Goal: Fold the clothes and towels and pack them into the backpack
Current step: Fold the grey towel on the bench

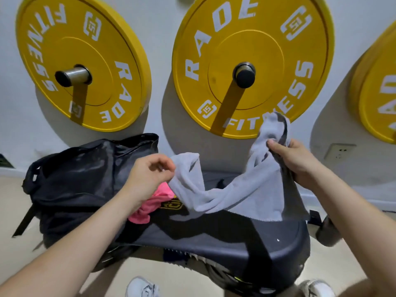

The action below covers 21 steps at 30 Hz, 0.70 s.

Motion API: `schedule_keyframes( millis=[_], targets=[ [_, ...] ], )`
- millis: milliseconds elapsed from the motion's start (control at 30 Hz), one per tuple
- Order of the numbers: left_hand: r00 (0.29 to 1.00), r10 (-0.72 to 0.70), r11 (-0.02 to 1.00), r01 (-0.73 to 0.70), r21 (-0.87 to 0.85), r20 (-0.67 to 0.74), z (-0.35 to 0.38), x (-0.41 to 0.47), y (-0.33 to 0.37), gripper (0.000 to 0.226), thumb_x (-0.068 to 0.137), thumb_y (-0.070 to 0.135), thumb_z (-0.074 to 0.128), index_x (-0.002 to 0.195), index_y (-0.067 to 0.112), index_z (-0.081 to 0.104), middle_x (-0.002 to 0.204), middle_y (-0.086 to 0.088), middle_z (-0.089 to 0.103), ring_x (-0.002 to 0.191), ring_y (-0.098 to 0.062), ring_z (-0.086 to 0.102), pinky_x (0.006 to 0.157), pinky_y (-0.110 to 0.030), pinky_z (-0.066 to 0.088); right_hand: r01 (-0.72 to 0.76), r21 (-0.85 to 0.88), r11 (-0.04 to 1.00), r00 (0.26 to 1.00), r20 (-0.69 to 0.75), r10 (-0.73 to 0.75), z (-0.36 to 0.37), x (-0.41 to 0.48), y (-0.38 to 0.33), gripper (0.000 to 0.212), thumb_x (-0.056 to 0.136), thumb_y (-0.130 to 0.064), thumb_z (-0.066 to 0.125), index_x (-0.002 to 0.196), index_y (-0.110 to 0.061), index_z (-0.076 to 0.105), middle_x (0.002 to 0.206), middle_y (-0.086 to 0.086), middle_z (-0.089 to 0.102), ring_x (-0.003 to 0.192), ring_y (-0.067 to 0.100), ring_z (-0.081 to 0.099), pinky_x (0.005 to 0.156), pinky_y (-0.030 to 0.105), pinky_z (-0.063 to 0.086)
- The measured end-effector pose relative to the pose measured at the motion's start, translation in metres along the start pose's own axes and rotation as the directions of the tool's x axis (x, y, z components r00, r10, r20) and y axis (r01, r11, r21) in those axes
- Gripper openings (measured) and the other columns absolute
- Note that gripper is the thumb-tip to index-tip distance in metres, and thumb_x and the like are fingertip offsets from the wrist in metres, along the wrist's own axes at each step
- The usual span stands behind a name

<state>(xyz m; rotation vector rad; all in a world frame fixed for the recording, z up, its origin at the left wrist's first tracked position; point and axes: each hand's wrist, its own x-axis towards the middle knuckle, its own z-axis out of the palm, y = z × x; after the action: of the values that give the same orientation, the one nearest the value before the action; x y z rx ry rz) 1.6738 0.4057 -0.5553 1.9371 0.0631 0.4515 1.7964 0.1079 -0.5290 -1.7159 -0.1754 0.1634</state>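
Grey towel sags, crumpled, between both hands.

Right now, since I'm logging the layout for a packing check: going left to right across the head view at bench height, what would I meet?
black backpack → left hand → grey towel → right hand → wall socket. The pink garment overlaps the left hand, so I leave it out.
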Motion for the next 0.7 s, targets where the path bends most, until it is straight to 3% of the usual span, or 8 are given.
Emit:
schedule_keyframes(
  millis=[67, 133, 200, 267, 367, 467, 600, 700],
  targets=[
    [0.960, -0.160, 0.950, 0.086, 0.301, 0.231, 0.014, -0.006, -0.034, 0.023, 0.079, -0.008, 0.061, 0.079, 0.014, 0.067, 0.085, 0.000, 0.069, 0.067, -0.001, 0.057, 0.066, -0.011, 0.044, -0.078, -0.177, 0.981, 0.994, -0.084, 0.064, -0.007, 0.011, 0.048, 0.010, 0.091, -0.017, 0.061, 0.087, -0.008, 0.057, 0.074, 0.009, 0.060, 0.069, 0.024, 0.058, 0.060, 0.033, 0.044],
    [0.857, -0.338, 0.737, -0.015, 0.676, 0.388, 0.021, -0.012, -0.075, 0.026, 0.080, 0.003, 0.057, 0.089, 0.024, 0.068, 0.097, 0.006, 0.070, 0.085, -0.002, 0.062, 0.079, -0.016, 0.046, -0.190, -0.393, 0.899, 0.980, -0.130, 0.151, -0.010, 0.019, 0.101, 0.030, 0.080, -0.018, 0.064, 0.106, -0.006, 0.056, 0.090, 0.014, 0.064, 0.086, 0.030, 0.061, 0.070, 0.035, 0.046],
    [0.823, -0.426, 0.558, -0.089, 0.825, 0.377, 0.022, -0.012, -0.100, 0.030, 0.080, 0.008, 0.054, 0.098, 0.025, 0.070, 0.107, 0.007, 0.069, 0.102, -0.013, 0.061, 0.087, -0.025, 0.046, -0.235, -0.622, 0.747, 0.972, -0.136, 0.192, -0.006, 0.023, 0.145, 0.056, 0.080, -0.023, 0.064, 0.131, -0.012, 0.044, 0.121, 0.017, 0.060, 0.109, 0.037, 0.058, 0.088, 0.042, 0.046],
    [0.851, -0.424, 0.419, -0.120, 0.900, 0.311, 0.022, -0.006, -0.115, 0.030, 0.081, 0.010, 0.052, 0.101, 0.024, 0.069, 0.110, 0.003, 0.068, 0.106, -0.019, 0.060, 0.087, -0.030, 0.048, -0.106, -0.759, 0.642, 0.993, -0.043, 0.113, 0.016, 0.023, 0.175, 0.062, 0.084, -0.026, 0.060, 0.141, -0.020, 0.036, 0.135, 0.012, 0.052, 0.117, 0.039, 0.051, 0.095, 0.045, 0.044],
    [0.860, -0.382, 0.121, -0.316, 0.941, 0.338, 0.029, 0.009, -0.137, 0.029, 0.087, 0.011, 0.049, 0.110, 0.021, 0.065, 0.122, -0.003, 0.060, 0.117, -0.026, 0.052, 0.095, -0.038, 0.044, 0.144, -0.806, 0.575, 0.970, 0.230, 0.079, 0.069, 0.015, 0.196, 0.068, 0.089, -0.041, 0.050, 0.149, -0.038, 0.016, 0.149, 0.002, 0.034, 0.133, 0.028, 0.033, 0.100, 0.050, 0.040],
    [0.843, -0.368, -0.102, -0.456, 0.884, 0.392, 0.034, 0.024, -0.168, 0.037, 0.097, 0.016, 0.037, 0.131, 0.015, 0.052, 0.149, -0.011, 0.037, 0.141, -0.032, 0.024, 0.115, -0.051, 0.013, 0.377, -0.793, 0.479, 0.890, 0.453, 0.048, 0.129, 0.003, 0.202, 0.072, 0.088, -0.053, 0.049, 0.146, -0.050, 0.006, 0.156, -0.009, 0.012, 0.140, 0.020, 0.017, 0.095, 0.048, 0.042],
    [0.806, -0.407, -0.250, -0.551, 0.796, 0.430, 0.032, 0.057, -0.201, 0.049, 0.103, 0.018, 0.021, 0.149, 0.004, 0.018, 0.159, -0.018, 0.002, 0.146, -0.036, -0.003, 0.109, -0.059, -0.013, 0.456, -0.749, 0.481, 0.865, 0.501, -0.040, 0.180, 0.007, 0.225, 0.058, 0.077, -0.036, 0.055, 0.131, -0.044, 0.036, 0.142, -0.006, 0.038, 0.111, 0.025, 0.047, 0.070, 0.037, 0.048],
    [0.792, -0.473, -0.336, -0.567, 0.752, 0.386, 0.021, 0.080, -0.219, 0.050, 0.103, 0.026, 0.019, 0.152, 0.016, 0.010, 0.159, -0.017, -0.006, 0.145, -0.036, -0.010, 0.105, -0.063, -0.018, 0.529, -0.701, 0.478, 0.835, 0.532, -0.143, 0.196, 0.032, 0.232, 0.022, 0.076, -0.018, 0.062, 0.096, -0.027, 0.059, 0.096, -0.004, 0.048, 0.078, 0.016, 0.051, 0.058, 0.027, 0.040]
  ],
)
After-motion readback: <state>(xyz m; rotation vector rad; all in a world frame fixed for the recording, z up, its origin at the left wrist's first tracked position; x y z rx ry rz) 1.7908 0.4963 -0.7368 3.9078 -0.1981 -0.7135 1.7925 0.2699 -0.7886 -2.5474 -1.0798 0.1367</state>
